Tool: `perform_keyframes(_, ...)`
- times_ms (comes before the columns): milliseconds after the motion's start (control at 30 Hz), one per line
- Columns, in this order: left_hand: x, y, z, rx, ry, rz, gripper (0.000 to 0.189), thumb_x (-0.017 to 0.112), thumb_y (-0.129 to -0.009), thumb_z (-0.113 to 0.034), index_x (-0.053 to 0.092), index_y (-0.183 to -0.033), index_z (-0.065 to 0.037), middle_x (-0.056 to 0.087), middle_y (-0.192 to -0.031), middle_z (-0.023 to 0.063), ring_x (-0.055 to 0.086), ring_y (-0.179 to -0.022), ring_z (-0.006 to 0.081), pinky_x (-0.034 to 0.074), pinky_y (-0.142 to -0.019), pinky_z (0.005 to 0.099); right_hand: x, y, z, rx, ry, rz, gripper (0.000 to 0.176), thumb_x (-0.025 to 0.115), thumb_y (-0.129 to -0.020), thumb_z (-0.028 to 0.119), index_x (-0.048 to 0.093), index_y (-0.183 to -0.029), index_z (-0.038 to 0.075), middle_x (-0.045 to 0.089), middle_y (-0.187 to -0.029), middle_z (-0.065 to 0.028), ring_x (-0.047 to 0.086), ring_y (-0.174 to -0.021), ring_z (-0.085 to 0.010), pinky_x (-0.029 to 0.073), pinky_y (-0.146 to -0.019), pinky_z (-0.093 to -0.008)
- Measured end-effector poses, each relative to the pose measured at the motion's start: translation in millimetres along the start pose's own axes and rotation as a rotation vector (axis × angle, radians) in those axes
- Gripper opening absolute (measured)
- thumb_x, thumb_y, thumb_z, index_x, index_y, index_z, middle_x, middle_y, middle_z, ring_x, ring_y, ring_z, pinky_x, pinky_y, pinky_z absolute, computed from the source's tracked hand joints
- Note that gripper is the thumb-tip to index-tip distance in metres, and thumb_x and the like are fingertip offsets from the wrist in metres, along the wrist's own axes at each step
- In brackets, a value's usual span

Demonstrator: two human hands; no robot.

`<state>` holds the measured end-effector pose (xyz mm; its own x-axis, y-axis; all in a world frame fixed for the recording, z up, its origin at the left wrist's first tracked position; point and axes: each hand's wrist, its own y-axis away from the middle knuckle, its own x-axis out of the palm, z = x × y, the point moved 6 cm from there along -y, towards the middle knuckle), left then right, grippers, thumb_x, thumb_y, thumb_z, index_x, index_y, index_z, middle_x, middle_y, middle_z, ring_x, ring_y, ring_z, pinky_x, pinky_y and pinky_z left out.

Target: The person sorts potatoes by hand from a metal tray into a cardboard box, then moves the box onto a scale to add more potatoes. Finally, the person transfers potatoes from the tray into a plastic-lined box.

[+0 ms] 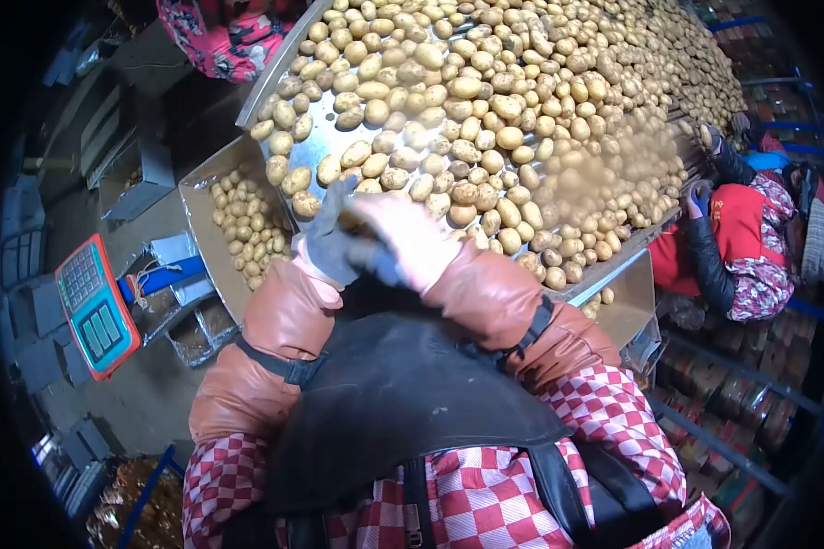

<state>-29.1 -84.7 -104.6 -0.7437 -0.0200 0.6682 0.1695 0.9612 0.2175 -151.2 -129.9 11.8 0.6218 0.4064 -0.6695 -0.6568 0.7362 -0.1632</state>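
Note:
My left hand (328,245), in a grey glove, is raised at the near edge of the sorting table (331,137). Close against it is my right hand (395,245), gloved in grey and pale pink, its fingers curled inward. A small dark brownish patch shows between the two hands; blur and the fingers hide what it is. Loose potatoes (462,194) lie just beyond my hands on the metal surface. Below and to the left, a cardboard box (192,201) holds more potatoes (245,218).
Potatoes are heaped toward the far right. At the right edge a co-worker in a red vest (737,220) reaches to the pile; another person in pink (220,37) stands far left. A scale (96,306) stands left. Another box (630,297) sits under the right edge.

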Motion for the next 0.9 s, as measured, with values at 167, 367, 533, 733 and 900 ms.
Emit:
perform_keyframes(167, -32.4, 57.9, -77.0, -0.15, -0.137, -0.538, 0.057, 0.064, -0.083, 0.006, 0.046, -0.136, -0.004, 0.057, -0.118, 0.0148, 0.06, -0.105, 0.0233, 0.057, -0.077, 0.034, -23.6, 29.8, -35.6, 0.364, -0.082, 0.078, 0.048, 0.071, -0.087, 0.015, 0.055, -0.132, 0.008, 0.065, -0.113, -0.0201, 0.066, -0.1, -0.031, 0.053, -0.086, -0.0395)
perform_keyframes(367, -148.9, 69.7, -83.8, 0.246, -1.425, -0.832, 0.05, 0.074, -0.081, -0.005, 0.057, -0.128, -0.005, 0.057, -0.127, 0.0181, 0.056, -0.116, 0.0273, 0.046, -0.099, 0.0376, -122.9, 85.4, -206.9, 0.811, 0.155, -0.38, 0.039, 0.064, -0.09, 0.009, 0.061, -0.128, 0.01, 0.069, -0.104, -0.0136, 0.064, -0.085, -0.0164, 0.052, -0.076, -0.0315)
perform_keyframes(533, -19.1, 19.1, -59.0, 0.371, -1.315, -0.65, 0.043, 0.072, -0.082, -0.005, 0.061, -0.124, -0.006, 0.061, -0.123, 0.0165, 0.058, -0.116, 0.0282, 0.046, -0.099, 0.0377, -149.7, 39.9, -266.3, 0.787, 0.637, 0.032, 0.054, 0.066, -0.086, 0.028, 0.052, -0.136, 0.012, 0.062, -0.122, -0.018, 0.06, -0.114, -0.0328, 0.049, -0.095, -0.0403)
perform_keyframes(733, 76.9, -42.0, -19.0, 0.455, -1.564, -0.256, 0.031, 0.07, -0.085, -0.009, 0.066, -0.117, -0.008, 0.065, -0.116, 0.0157, 0.062, -0.108, 0.0311, 0.049, -0.095, 0.0387, -155.2, 47.1, -289.9, 0.834, 0.342, -0.088, 0.052, 0.069, -0.083, 0.024, 0.056, -0.133, 0.02, 0.063, -0.12, -0.0147, 0.062, -0.111, -0.0286, 0.05, -0.094, -0.0383)
perform_keyframes(900, 153.4, -136.7, 46.2, 0.402, -1.651, 0.284, 0.04, 0.061, -0.085, -0.014, 0.06, -0.125, -0.014, 0.061, -0.125, 0.0108, 0.059, -0.112, 0.0309, 0.048, -0.096, 0.04, -160.4, 141.7, -324.9, 0.388, -0.822, -0.481, 0.051, 0.059, -0.091, 0.008, 0.044, -0.14, 0.012, 0.058, -0.122, -0.017, 0.063, -0.104, -0.0273, 0.056, -0.077, -0.0349)
